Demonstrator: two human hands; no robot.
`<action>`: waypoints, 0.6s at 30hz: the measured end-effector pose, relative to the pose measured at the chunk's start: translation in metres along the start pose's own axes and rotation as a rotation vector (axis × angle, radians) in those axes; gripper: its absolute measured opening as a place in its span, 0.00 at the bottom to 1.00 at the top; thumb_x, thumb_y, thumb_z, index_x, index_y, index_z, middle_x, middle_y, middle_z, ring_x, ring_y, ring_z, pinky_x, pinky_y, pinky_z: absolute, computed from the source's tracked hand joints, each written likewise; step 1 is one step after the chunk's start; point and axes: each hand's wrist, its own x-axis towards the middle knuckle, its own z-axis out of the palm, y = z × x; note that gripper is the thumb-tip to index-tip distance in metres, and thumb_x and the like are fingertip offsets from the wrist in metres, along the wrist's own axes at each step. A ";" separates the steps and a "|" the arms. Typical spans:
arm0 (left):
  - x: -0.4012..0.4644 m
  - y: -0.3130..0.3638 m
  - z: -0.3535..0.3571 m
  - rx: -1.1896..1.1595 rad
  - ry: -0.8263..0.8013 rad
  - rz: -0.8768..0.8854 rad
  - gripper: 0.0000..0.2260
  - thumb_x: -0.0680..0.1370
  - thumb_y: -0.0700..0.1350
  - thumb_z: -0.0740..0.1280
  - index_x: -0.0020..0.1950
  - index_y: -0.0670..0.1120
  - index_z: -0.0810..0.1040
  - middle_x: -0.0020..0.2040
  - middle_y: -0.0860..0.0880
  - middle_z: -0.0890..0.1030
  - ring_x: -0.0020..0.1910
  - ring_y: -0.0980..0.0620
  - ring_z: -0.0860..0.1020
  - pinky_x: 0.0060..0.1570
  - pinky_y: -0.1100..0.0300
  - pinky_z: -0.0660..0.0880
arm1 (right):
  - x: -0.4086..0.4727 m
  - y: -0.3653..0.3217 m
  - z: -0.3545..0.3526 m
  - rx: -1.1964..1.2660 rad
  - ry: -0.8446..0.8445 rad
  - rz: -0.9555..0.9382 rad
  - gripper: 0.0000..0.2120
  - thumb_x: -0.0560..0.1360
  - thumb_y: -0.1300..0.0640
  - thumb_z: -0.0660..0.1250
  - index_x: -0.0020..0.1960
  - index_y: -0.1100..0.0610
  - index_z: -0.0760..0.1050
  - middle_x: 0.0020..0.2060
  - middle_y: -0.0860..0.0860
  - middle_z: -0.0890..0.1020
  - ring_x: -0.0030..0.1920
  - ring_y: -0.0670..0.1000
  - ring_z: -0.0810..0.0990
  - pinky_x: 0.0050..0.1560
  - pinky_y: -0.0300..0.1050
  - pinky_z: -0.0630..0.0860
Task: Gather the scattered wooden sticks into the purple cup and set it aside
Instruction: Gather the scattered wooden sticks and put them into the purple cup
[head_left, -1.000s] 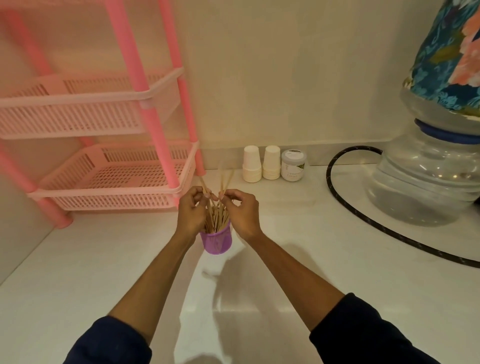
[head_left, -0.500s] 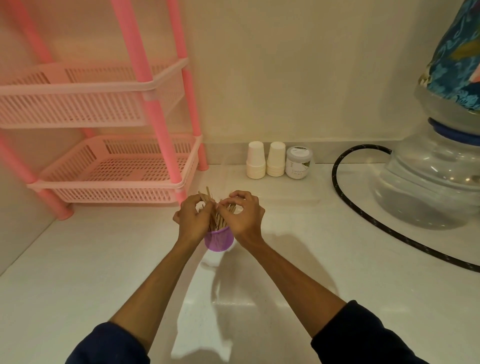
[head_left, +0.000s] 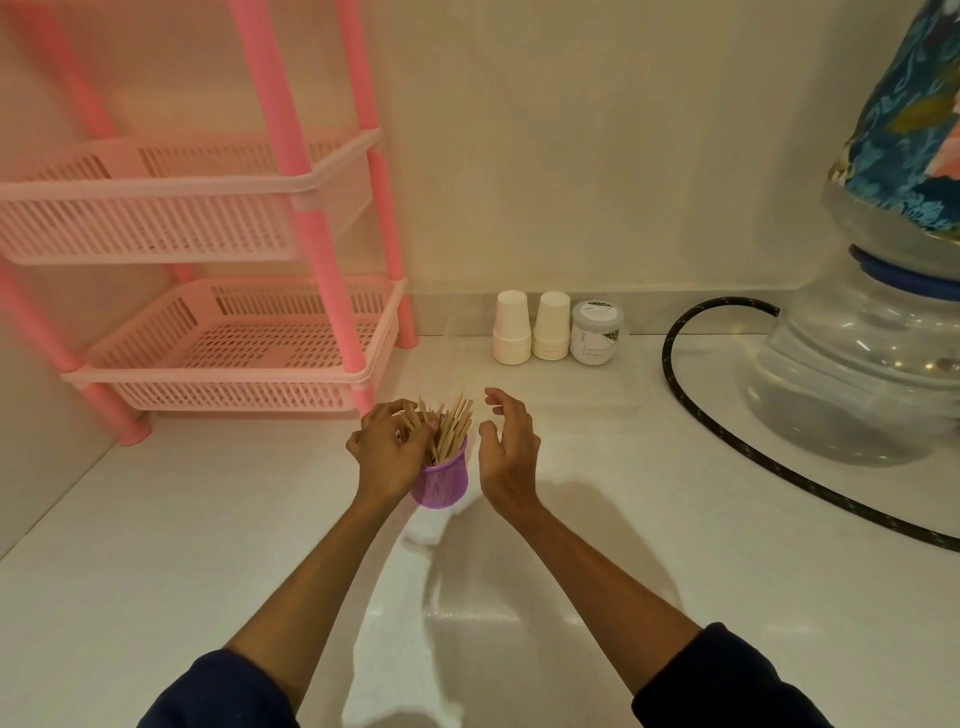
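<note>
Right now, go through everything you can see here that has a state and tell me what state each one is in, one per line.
purple cup: upright on the counter, full of sticks
wooden sticks: standing in the cup, fanned out
left hand: fingers curled on the sticks
right hand: open, apart from the cup
pink rack: no items visible in its baskets
paper cups: two upside-down stacks
jar: lid on

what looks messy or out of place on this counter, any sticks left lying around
Nothing stands out. The wooden sticks all stand bunched in the upright purple cup, fanning a little at the top, and no loose ones show on the counter. The left hand touches the bundle; the right hand is open beside it.
</note>
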 end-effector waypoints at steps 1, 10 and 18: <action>-0.001 0.000 -0.001 -0.028 0.000 -0.008 0.03 0.74 0.49 0.71 0.43 0.55 0.78 0.56 0.53 0.79 0.59 0.50 0.73 0.63 0.47 0.61 | -0.002 0.003 0.000 0.018 -0.013 0.026 0.23 0.73 0.57 0.58 0.68 0.51 0.69 0.59 0.42 0.74 0.60 0.44 0.72 0.65 0.54 0.68; -0.007 -0.002 -0.012 -0.293 0.060 -0.032 0.14 0.80 0.53 0.64 0.64 0.52 0.75 0.58 0.56 0.78 0.56 0.57 0.75 0.55 0.63 0.68 | -0.027 0.023 0.021 0.007 -0.297 0.143 0.53 0.62 0.45 0.81 0.78 0.53 0.54 0.74 0.50 0.67 0.71 0.51 0.69 0.65 0.46 0.75; 0.001 0.000 -0.007 -0.237 -0.008 -0.007 0.14 0.83 0.48 0.57 0.57 0.48 0.81 0.56 0.48 0.81 0.55 0.47 0.79 0.58 0.48 0.76 | -0.029 0.025 0.037 -0.007 -0.197 0.063 0.43 0.61 0.45 0.82 0.70 0.55 0.68 0.60 0.50 0.80 0.57 0.52 0.81 0.56 0.46 0.80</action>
